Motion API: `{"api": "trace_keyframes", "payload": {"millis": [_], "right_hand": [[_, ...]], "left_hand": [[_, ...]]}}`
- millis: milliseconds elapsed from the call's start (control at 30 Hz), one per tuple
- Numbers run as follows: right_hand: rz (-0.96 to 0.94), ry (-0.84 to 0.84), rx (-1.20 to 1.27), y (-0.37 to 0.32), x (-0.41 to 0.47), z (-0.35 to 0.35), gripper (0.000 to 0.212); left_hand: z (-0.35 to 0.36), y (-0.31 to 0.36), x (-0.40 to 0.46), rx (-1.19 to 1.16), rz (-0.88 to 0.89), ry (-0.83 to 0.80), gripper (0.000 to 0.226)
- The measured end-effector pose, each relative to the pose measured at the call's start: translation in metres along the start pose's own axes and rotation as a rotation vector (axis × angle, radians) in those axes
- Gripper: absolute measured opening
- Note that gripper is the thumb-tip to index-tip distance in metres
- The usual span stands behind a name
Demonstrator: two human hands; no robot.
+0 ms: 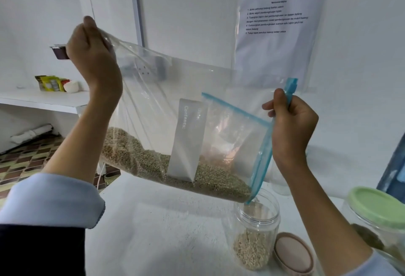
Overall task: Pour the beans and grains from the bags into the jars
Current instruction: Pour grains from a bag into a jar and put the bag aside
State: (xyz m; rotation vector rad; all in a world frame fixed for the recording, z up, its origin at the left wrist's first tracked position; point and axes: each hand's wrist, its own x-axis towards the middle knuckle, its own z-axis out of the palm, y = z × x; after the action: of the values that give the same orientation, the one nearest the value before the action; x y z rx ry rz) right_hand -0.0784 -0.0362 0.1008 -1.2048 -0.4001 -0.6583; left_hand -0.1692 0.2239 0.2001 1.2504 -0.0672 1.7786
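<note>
A clear zip bag with a blue zipper strip hangs tilted over the table, pale grains lying along its lower edge. My left hand pinches the bag's bottom corner, raised high at the left. My right hand grips the blue zipper end at the right. The bag's open lower corner points into a clear open jar, which holds a low layer of pale grains. A few grains fall from the bag's mouth into the jar.
A pinkish-brown lid lies on the white table right of the open jar. A jar with a green lid stands at the far right. A laminated instruction sheet hangs on the wall. Packets sit on a left shelf.
</note>
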Motion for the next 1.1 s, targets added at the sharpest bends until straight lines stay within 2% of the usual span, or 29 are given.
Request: {"api": "trace_keyframes", "payload": {"millis": [533, 667, 767, 867, 1100], "right_hand": [[0.011, -0.024, 0.005, -0.0025, 0.0022, -0.0044, 0.034], [0.033, -0.007, 0.015, -0.0014, 0.0039, -0.001, 0.033], [0.055, -0.071, -0.021, -0.0014, 0.0031, 0.0023, 0.034], [0.054, -0.023, -0.007, -0.0011, 0.0038, 0.0016, 0.034], [0.067, -0.038, -0.038, -0.0018, 0.0057, -0.0019, 0.034]], "left_hand": [[0.0073, -0.001, -0.0015, -0.056, 0.008, -0.012, 0.041], [0.0059, 0.0021, -0.0012, -0.028, 0.028, -0.005, 0.041], [0.0047, 0.0031, -0.001, -0.021, 0.027, -0.006, 0.041], [0.003, 0.0032, -0.0022, -0.033, 0.027, -0.007, 0.042], [0.0045, 0.0022, -0.0047, 0.036, 0.056, -0.003, 0.041]]}}
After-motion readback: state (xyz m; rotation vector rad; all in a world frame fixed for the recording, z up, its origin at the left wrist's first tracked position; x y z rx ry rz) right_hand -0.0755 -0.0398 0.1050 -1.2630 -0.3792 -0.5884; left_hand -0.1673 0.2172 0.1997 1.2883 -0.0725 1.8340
